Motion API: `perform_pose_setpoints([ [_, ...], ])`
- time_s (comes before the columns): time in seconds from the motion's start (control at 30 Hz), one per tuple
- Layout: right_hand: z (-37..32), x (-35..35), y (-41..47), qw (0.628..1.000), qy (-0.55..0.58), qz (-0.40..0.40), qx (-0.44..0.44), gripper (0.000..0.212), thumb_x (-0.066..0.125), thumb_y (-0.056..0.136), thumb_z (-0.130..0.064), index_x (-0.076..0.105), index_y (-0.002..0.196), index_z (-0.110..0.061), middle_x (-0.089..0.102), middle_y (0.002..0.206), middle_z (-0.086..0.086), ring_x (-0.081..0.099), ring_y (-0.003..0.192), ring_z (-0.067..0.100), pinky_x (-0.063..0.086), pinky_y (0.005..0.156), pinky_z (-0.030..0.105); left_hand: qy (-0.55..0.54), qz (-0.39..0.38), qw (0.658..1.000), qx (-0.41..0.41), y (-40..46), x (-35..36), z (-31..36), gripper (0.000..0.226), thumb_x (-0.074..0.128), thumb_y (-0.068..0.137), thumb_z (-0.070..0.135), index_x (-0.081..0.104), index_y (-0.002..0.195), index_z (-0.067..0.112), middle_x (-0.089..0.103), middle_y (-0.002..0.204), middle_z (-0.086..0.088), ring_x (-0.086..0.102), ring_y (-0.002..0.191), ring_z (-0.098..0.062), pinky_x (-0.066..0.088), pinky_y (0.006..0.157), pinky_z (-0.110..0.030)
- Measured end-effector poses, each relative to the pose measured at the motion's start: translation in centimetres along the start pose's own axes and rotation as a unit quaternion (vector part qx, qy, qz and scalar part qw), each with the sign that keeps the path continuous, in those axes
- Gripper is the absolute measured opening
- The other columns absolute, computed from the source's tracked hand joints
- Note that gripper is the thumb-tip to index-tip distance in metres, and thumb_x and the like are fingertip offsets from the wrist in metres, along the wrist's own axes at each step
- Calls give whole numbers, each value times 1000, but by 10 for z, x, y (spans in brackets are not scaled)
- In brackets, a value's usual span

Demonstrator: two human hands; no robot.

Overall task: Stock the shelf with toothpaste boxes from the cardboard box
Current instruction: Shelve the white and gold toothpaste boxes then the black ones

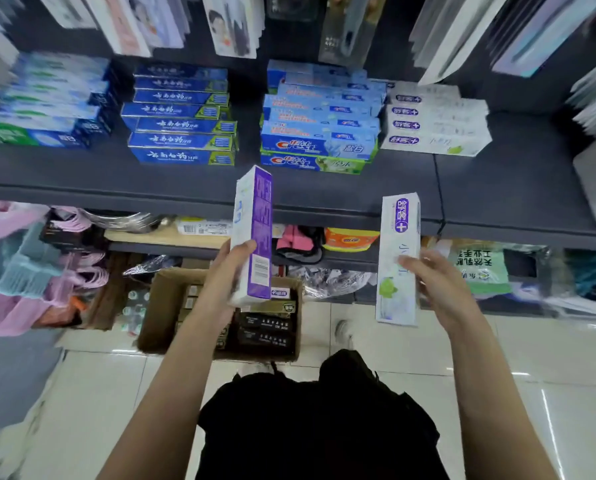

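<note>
The left hand [228, 271] grips a long rectangular purple-sided toothpaste box [253, 233] upright. The right hand [438, 285] holds a glossy white toothpaste box [397, 261] upright, fingers curled on its edge. Both hover between the matte grey shelf [199, 181] and the open brown cardboard box [165, 306] on the tiled floor.

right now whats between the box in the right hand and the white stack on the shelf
In the head view, only bare dark shelf lies between the white box held by the right hand and the white toothpaste stack.
</note>
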State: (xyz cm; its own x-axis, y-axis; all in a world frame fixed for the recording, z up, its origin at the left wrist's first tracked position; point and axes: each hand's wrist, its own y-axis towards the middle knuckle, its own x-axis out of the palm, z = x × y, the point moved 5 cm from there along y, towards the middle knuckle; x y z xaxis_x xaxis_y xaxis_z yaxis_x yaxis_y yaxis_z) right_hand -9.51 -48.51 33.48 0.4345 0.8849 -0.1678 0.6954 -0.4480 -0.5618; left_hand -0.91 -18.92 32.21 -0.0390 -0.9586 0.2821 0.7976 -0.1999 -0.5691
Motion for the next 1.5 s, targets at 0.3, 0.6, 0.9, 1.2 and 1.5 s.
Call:
perform_pose_setpoints([
  [0.3,-112,-98,153,788,-521,28,-328,49,68,75,2,59,122,-6,56,120,22,50,108,42,37,91,39,-65,-85,994,-19,7,127,-12,44,31,92,45,60,108,15,74,93,0,71,85,-17,51,60,-23],
  [0.6,-137,-92,184,780,-454,57,-427,41,59,84,-5,57,125,-5,52,124,20,48,111,40,32,99,37,-248,-98,964,-22,8,196,-24,77,79,54,40,61,120,6,67,107,-17,68,90,-26,55,71,-34],
  [0.9,-74,-50,72,948,-23,-312,-62,41,59,90,-34,53,128,-18,65,115,-8,63,97,3,48,86,23,-130,-82,988,-33,22,247,-42,46,52,76,33,62,111,6,71,100,-10,68,87,-20,52,83,-33],
  [1.2,-82,-109,115,953,-59,-255,-152,60,73,81,-24,46,135,-26,63,123,-8,62,108,14,49,96,40,286,59,938,189,55,278,-34,32,63,89,18,60,121,17,58,111,-7,57,96,-17,46,80,-16],
  [1.5,-133,-95,195,710,-563,-24,-422,50,65,85,-14,53,132,-24,55,125,10,44,113,33,34,94,41,739,119,653,116,102,242,-56,65,45,95,40,18,150,19,11,159,0,7,147,-19,4,118,-46],
])
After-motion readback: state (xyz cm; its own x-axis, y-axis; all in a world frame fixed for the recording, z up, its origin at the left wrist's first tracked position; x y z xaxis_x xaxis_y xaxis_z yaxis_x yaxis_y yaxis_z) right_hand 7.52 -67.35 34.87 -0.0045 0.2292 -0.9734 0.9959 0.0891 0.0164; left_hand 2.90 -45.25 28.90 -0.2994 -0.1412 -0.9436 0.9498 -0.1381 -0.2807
